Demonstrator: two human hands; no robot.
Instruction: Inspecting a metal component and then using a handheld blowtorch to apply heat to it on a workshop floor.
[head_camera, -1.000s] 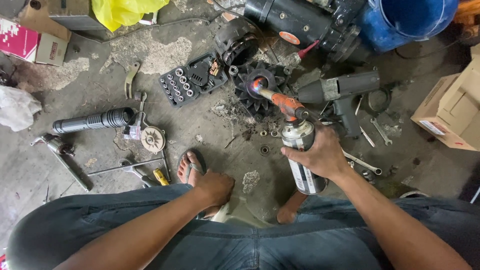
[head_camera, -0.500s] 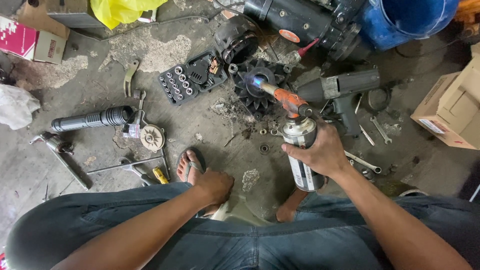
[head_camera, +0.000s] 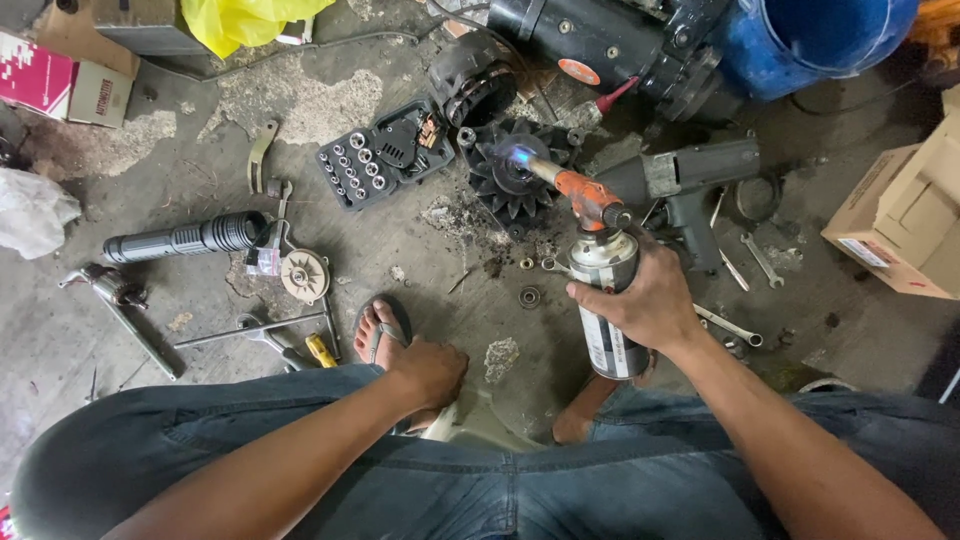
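Our right hand (head_camera: 650, 300) keeps a full grip around the gas torch (head_camera: 605, 290), tilted so its blue flame reaches the black finned housing (head_camera: 515, 180) on the floor. Our left hand (head_camera: 430, 372), holding nothing, rests on the knee for support.

**Even daylight, sharp centre, bent edges**

Lit softly and evenly from above; only faint, short shadows under the tools on the concrete floor (head_camera: 420, 250). Small blue glow at the torch (head_camera: 585, 195) tip. Mild glare on the gas canister (head_camera: 605, 265). Sharp in the middle, stretched and curved near the corners. Dark at upper right.
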